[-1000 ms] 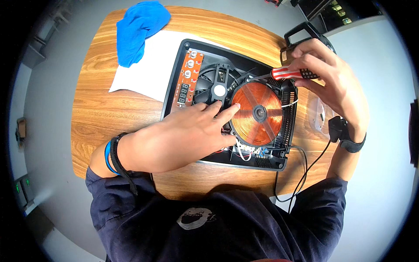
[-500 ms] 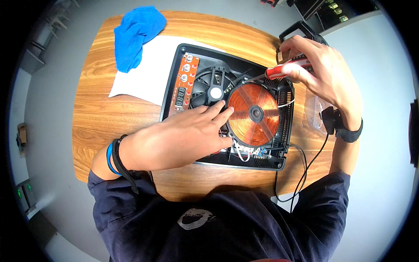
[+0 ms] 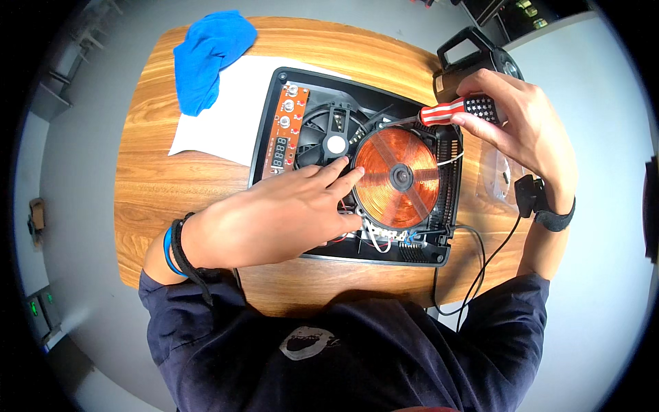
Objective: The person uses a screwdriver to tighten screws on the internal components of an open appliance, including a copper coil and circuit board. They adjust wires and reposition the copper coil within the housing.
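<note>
An opened induction cooker (image 3: 357,257) lies on the table with its inside showing. In it are a round copper coil (image 3: 374,158), a black fan (image 3: 317,137) with a white hub and an orange circuit board (image 3: 290,123) with a small display. My left hand (image 3: 274,216) rests over the cooker, fingers spread, fingertips at the coil's left rim. My right hand (image 3: 518,127) grips a screwdriver (image 3: 443,113) with a red, white and black handle, held almost level. Its shaft points left, and the tip meets the coil's upper left edge near a screw spot.
A blue cloth (image 3: 211,58) lies on a white sheet (image 3: 206,134) at the far left. Beyond my right hand stands a black case with a handle (image 3: 473,55). A clear plastic tray (image 3: 491,175) sits right of the cooker, and black cables (image 3: 473,281) hang over the table's right edge.
The screwdriver handle has turned and more of it shows, its starred end now in view. My right-hand fingers have shifted on it. My left hand stays nearly still.
</note>
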Action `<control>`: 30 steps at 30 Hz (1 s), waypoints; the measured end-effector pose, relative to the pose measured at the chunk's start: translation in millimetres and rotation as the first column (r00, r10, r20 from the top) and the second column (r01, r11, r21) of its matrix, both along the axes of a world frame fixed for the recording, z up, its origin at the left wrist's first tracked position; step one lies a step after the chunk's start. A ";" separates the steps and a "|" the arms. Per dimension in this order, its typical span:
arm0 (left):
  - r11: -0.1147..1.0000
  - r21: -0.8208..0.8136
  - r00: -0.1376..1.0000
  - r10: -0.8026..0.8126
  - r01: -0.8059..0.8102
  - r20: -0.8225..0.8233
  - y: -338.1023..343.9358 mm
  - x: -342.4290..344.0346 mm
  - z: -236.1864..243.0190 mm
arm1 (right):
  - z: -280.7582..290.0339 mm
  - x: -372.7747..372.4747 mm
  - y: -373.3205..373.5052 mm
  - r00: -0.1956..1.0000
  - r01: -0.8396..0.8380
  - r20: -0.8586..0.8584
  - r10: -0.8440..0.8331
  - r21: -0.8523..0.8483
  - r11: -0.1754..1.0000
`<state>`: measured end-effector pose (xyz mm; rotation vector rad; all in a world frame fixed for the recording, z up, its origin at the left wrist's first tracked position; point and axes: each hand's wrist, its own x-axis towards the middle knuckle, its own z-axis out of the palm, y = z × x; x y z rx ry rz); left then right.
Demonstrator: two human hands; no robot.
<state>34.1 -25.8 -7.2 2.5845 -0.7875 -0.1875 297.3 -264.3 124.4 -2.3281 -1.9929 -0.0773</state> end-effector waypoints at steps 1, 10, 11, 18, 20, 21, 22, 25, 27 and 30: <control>1.000 0.003 1.000 0.005 -0.005 -0.023 -0.7 0.7 1.3 | -1.6 1.0 -1.8 1.000 -0.008 -0.002 0.008 0.013 1.000; 1.000 0.008 0.999 0.017 -0.018 0.037 -2.4 -1.0 1.2 | -7.0 -5.8 -14.0 0.996 -0.087 -0.002 0.088 0.092 0.992; 1.000 0.014 0.999 0.015 -0.016 0.042 -2.4 -0.9 1.7 | -5.8 -7.7 -14.0 0.994 -0.106 0.025 0.104 0.100 0.989; 1.000 0.000 0.999 0.031 -0.031 0.012 -0.9 -2.7 0.0 | -5.8 -15.4 -12.9 0.968 -0.240 0.105 0.228 0.122 0.963; 0.999 0.029 0.999 0.029 -0.028 -0.027 -1.1 -1.4 4.5 | -6.5 -15.3 -12.6 0.968 -0.240 0.106 0.227 0.126 0.963; 0.999 0.035 0.999 0.026 -0.025 -0.031 -1.4 -1.2 4.7 | -6.5 -15.1 -13.2 0.968 -0.239 0.107 0.226 0.128 0.963; 0.999 0.044 0.999 0.024 -0.023 -0.034 -1.8 -1.0 5.6 | -5.4 -15.1 -14.1 0.971 -0.228 0.106 0.215 0.129 0.965; 0.998 0.069 1.000 0.009 -0.008 -0.010 -0.9 -0.4 5.1 | -2.4 -15.7 -21.5 0.988 -0.152 0.063 0.144 0.142 0.978; 0.998 0.069 1.000 0.004 -0.005 0.017 -0.5 -0.3 2.9 | -5.1 -15.2 -32.6 0.999 -0.043 -0.023 0.047 0.156 0.987; 0.998 0.061 0.999 0.011 -0.013 0.038 -0.5 -2.5 2.1 | -13.5 -8.2 -59.8 0.990 0.128 -0.067 -0.120 0.120 0.985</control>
